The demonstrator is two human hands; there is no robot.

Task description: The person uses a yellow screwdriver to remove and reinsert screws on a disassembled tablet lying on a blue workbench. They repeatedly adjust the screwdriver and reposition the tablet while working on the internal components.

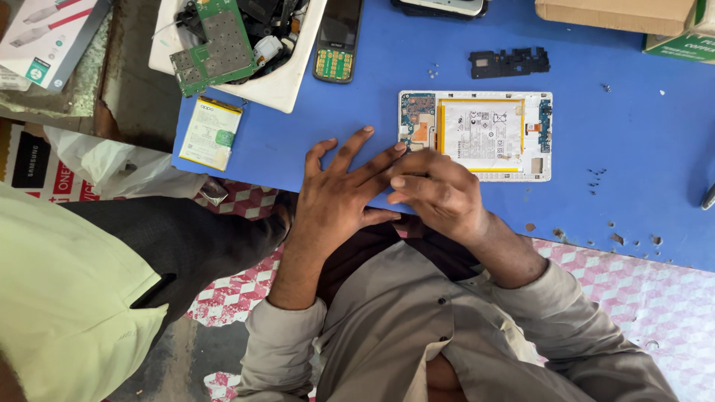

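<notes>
Your left hand (335, 186) lies flat on the blue desk (298, 141) near its front edge, fingers spread out and holding nothing. Your right hand (436, 190) sits just beside it, with the fingers curled in. The fingertips touch the left end of the open tablet (477, 135). You cannot tell if they pinch something small.

The tablet lies with its back off, in the middle of the desk. You can see its big white battery (482, 134) with a yellow border and a small blue board at each end.

Near the left edge of the desk lies a loose white battery (211, 134), partly over the edge. At the back left corner stands a white tray (275, 85) with a green circuit board (216, 45) in it. A dark button phone (337, 41) lies just beside the tray. A small black part (509, 62) lies behind the tablet. Tiny screws (596, 179) lie to the right of it.
</notes>
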